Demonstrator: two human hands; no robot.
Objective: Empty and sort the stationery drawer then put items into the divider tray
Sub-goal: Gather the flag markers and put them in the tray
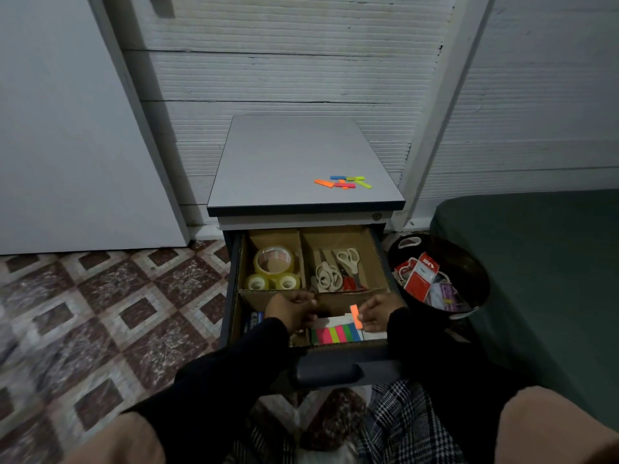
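The open drawer (338, 370) holds a cardboard divider tray (303, 259). Its back left compartment has three tape rolls (273, 267); the back right one has scissors (336, 267). A pad of coloured sticky flags (335, 333) lies in the front compartment, with blue batteries (254, 320) at the front left. My right hand (378, 313) pinches an orange sticky flag (356, 317) above the pad. Over the front compartment, my left hand (293, 309) is curled; whether it holds anything is hidden. More loose flags (343, 183) lie on the cabinet top (294, 155).
A black bin (469, 266) with red packaging and scraps stands right of the drawer. A dark green bed or sofa (542, 262) lies beyond it. Patterned floor tiles spread to the left. My knees are at the bottom of the view.
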